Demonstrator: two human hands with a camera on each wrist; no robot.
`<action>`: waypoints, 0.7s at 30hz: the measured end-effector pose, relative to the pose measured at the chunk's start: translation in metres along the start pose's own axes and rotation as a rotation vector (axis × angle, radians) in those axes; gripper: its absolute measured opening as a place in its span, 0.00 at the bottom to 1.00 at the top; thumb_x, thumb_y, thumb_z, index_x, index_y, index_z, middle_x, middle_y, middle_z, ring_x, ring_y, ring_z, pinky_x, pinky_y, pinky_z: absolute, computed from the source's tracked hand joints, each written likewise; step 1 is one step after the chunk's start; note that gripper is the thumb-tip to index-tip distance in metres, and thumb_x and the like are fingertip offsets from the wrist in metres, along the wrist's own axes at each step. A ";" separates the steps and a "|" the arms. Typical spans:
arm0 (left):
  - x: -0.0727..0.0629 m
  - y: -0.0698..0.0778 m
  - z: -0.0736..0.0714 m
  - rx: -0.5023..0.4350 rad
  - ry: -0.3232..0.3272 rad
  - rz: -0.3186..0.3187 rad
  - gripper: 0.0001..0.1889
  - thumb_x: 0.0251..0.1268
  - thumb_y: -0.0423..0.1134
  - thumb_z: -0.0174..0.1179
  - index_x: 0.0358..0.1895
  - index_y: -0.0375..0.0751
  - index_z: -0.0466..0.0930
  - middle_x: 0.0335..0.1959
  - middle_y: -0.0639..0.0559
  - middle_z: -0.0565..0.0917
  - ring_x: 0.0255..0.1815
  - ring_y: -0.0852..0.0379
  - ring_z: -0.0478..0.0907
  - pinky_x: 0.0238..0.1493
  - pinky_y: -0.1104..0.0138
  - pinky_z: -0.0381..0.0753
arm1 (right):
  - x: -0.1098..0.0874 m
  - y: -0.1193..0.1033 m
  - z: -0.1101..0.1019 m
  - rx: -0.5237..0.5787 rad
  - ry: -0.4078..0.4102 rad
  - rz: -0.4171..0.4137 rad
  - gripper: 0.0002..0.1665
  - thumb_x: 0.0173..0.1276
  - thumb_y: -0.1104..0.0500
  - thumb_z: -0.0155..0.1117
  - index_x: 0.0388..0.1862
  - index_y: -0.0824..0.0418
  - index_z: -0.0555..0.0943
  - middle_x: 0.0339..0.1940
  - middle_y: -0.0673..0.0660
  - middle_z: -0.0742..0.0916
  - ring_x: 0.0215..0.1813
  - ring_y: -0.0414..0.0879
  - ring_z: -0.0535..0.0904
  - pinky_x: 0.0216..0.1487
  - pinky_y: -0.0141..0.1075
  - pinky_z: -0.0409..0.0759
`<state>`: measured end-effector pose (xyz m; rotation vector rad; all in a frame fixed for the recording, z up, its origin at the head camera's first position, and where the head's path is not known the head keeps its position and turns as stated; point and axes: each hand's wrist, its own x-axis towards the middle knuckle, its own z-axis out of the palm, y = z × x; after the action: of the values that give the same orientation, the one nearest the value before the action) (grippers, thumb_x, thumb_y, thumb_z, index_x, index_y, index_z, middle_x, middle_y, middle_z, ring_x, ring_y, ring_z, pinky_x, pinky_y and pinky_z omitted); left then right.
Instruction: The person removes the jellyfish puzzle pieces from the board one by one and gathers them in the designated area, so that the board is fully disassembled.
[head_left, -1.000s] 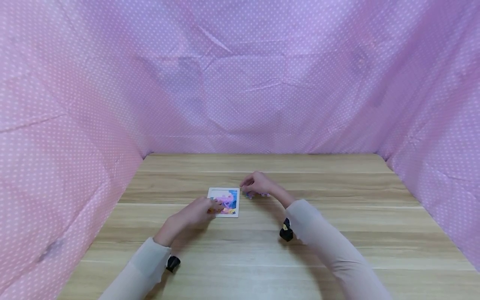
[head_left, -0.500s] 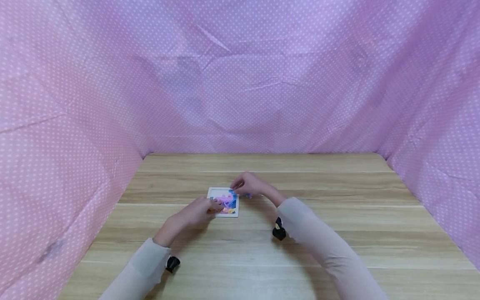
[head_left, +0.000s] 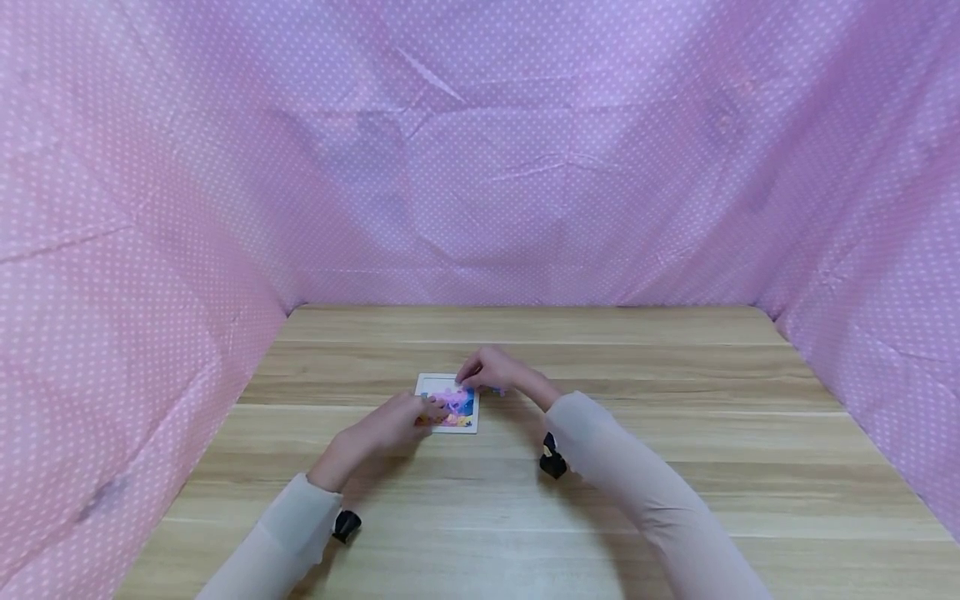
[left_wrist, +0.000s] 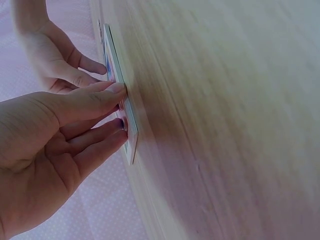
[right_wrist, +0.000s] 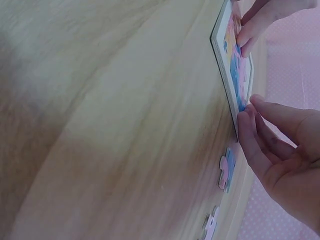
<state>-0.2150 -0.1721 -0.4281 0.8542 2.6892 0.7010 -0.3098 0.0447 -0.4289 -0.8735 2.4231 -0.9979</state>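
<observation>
Along the near side of the bench (head_left: pixel 465 533), two pale sleeves reach forward over the wood grain, the left sleeve (head_left: pixel 266 533) and the right sleeve (head_left: pixel 645 500), each with a black device at the wrist: the left device (head_left: pixel 347 527) and the right device (head_left: pixel 552 457). Beyond its cuff, the left hand (head_left: pixel 393 421) rests on the near left part of a jigsaw tray (head_left: pixel 453 430), thumb touching the pale rim, fingers extended and clasping nothing. The tray lies flat just left of the bench's middle; its picture shows yellow along the near edge, pink in the centre and blue on the right, while white base shows at the far left. At the tray's far right side, the right hand (head_left: pixel 495 369) has its fingertips drawn together against the surface; whether they pinch a piece cannot be told. Just beside the tray, past that hand, lie a pink-and-blue piece (right_wrist: pixel 228 169) and a pinkish piece (right_wrist: pixel 210 226). Pink cloth (head_left: pixel 480 183) with white dots hangs behind.
</observation>
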 end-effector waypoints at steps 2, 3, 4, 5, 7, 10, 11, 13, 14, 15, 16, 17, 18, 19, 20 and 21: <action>0.000 0.000 0.000 0.006 -0.003 -0.006 0.15 0.69 0.26 0.62 0.57 0.37 0.85 0.60 0.42 0.82 0.64 0.46 0.76 0.63 0.50 0.75 | 0.000 0.000 0.001 -0.014 -0.004 -0.008 0.09 0.69 0.70 0.65 0.46 0.70 0.87 0.43 0.61 0.90 0.38 0.44 0.85 0.39 0.31 0.83; 0.000 0.000 0.000 0.009 -0.005 -0.009 0.16 0.69 0.26 0.62 0.57 0.37 0.84 0.60 0.43 0.82 0.62 0.47 0.76 0.62 0.51 0.76 | 0.000 0.000 0.001 -0.023 -0.006 -0.015 0.09 0.69 0.70 0.65 0.45 0.70 0.87 0.43 0.61 0.90 0.38 0.44 0.85 0.39 0.31 0.83; 0.000 0.001 0.000 0.013 -0.007 -0.014 0.16 0.69 0.27 0.62 0.58 0.38 0.84 0.61 0.43 0.82 0.62 0.48 0.76 0.62 0.51 0.76 | 0.000 0.000 0.001 -0.030 -0.007 -0.019 0.09 0.69 0.70 0.65 0.45 0.70 0.87 0.43 0.61 0.90 0.38 0.44 0.85 0.39 0.31 0.83; 0.000 0.001 0.000 0.012 -0.008 -0.021 0.16 0.69 0.27 0.62 0.58 0.39 0.84 0.61 0.43 0.81 0.63 0.49 0.76 0.62 0.52 0.76 | 0.000 0.000 0.001 -0.035 -0.011 -0.019 0.09 0.69 0.70 0.66 0.46 0.69 0.87 0.43 0.61 0.90 0.39 0.45 0.85 0.39 0.30 0.83; 0.000 0.001 0.000 0.001 -0.011 -0.036 0.16 0.70 0.28 0.62 0.59 0.40 0.84 0.63 0.43 0.80 0.63 0.49 0.75 0.62 0.53 0.76 | -0.001 0.000 0.000 -0.041 -0.023 -0.017 0.10 0.69 0.70 0.66 0.47 0.68 0.87 0.44 0.61 0.90 0.41 0.45 0.85 0.41 0.30 0.82; 0.000 0.000 0.001 -0.008 -0.013 -0.051 0.17 0.70 0.28 0.62 0.60 0.40 0.83 0.64 0.43 0.79 0.64 0.49 0.74 0.62 0.53 0.76 | 0.000 0.000 -0.001 -0.046 -0.045 -0.019 0.11 0.69 0.70 0.66 0.48 0.68 0.87 0.44 0.60 0.90 0.43 0.45 0.85 0.45 0.30 0.82; 0.000 0.000 0.001 -0.009 -0.011 -0.047 0.17 0.69 0.28 0.62 0.59 0.40 0.83 0.63 0.43 0.80 0.64 0.49 0.75 0.61 0.53 0.76 | 0.000 0.001 -0.001 -0.048 -0.050 -0.019 0.11 0.69 0.70 0.66 0.49 0.67 0.87 0.44 0.59 0.90 0.44 0.45 0.85 0.46 0.30 0.82; 0.001 -0.001 0.001 -0.008 -0.008 -0.038 0.17 0.69 0.27 0.62 0.59 0.39 0.84 0.61 0.43 0.81 0.63 0.49 0.75 0.62 0.52 0.76 | 0.001 0.002 -0.001 -0.052 -0.052 -0.017 0.11 0.69 0.70 0.66 0.49 0.67 0.87 0.43 0.59 0.90 0.43 0.45 0.85 0.46 0.31 0.81; 0.001 -0.001 0.001 -0.002 -0.005 -0.026 0.17 0.69 0.26 0.62 0.59 0.38 0.83 0.61 0.43 0.82 0.62 0.48 0.76 0.62 0.52 0.76 | 0.002 0.002 -0.001 -0.053 -0.049 -0.014 0.11 0.69 0.69 0.67 0.48 0.67 0.87 0.43 0.58 0.90 0.43 0.45 0.85 0.46 0.30 0.81; 0.001 -0.001 0.001 0.005 -0.001 -0.014 0.17 0.68 0.26 0.62 0.58 0.38 0.84 0.60 0.42 0.82 0.62 0.48 0.77 0.62 0.51 0.76 | 0.002 0.003 -0.001 -0.053 -0.043 -0.009 0.10 0.69 0.69 0.67 0.48 0.66 0.87 0.42 0.58 0.90 0.42 0.44 0.84 0.45 0.30 0.81; 0.001 -0.001 0.001 0.008 0.001 -0.009 0.17 0.68 0.26 0.62 0.58 0.38 0.84 0.60 0.43 0.82 0.62 0.47 0.76 0.62 0.51 0.75 | 0.003 0.003 0.000 -0.051 -0.037 -0.001 0.10 0.69 0.69 0.67 0.47 0.66 0.87 0.42 0.57 0.90 0.42 0.44 0.84 0.45 0.30 0.81; 0.001 -0.002 0.001 0.012 0.006 0.000 0.17 0.68 0.25 0.62 0.58 0.38 0.84 0.59 0.42 0.82 0.62 0.47 0.77 0.62 0.51 0.75 | 0.004 0.004 0.000 -0.050 -0.027 0.005 0.09 0.69 0.68 0.67 0.46 0.65 0.88 0.41 0.56 0.90 0.41 0.43 0.84 0.44 0.30 0.81; 0.001 -0.002 0.001 0.015 0.006 0.003 0.17 0.68 0.25 0.62 0.58 0.38 0.83 0.59 0.42 0.82 0.62 0.46 0.77 0.62 0.51 0.75 | 0.004 0.004 0.001 -0.048 -0.016 0.013 0.08 0.69 0.68 0.67 0.45 0.65 0.88 0.40 0.56 0.90 0.40 0.42 0.83 0.43 0.29 0.81; 0.001 -0.002 0.001 0.022 0.010 0.009 0.17 0.68 0.26 0.62 0.58 0.37 0.83 0.60 0.42 0.82 0.62 0.46 0.77 0.62 0.51 0.75 | 0.005 0.004 0.002 -0.045 -0.002 0.021 0.08 0.69 0.67 0.68 0.45 0.64 0.88 0.39 0.55 0.90 0.39 0.42 0.83 0.42 0.29 0.80; 0.001 -0.002 0.001 0.024 0.010 0.009 0.17 0.68 0.26 0.62 0.59 0.37 0.83 0.61 0.41 0.81 0.63 0.45 0.76 0.63 0.51 0.75 | 0.006 0.004 0.003 -0.045 0.011 0.030 0.07 0.69 0.67 0.68 0.44 0.64 0.88 0.38 0.54 0.90 0.38 0.41 0.82 0.41 0.29 0.80; 0.001 -0.002 0.002 0.022 0.009 0.005 0.17 0.68 0.26 0.62 0.59 0.37 0.83 0.62 0.41 0.80 0.65 0.44 0.75 0.63 0.51 0.74 | 0.006 0.005 0.004 -0.040 0.024 0.040 0.07 0.69 0.66 0.68 0.43 0.64 0.88 0.36 0.54 0.89 0.36 0.41 0.81 0.40 0.29 0.79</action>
<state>-0.2165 -0.1722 -0.4306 0.8654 2.7085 0.6797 -0.3141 0.0409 -0.4357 -0.8279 2.4781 -0.9541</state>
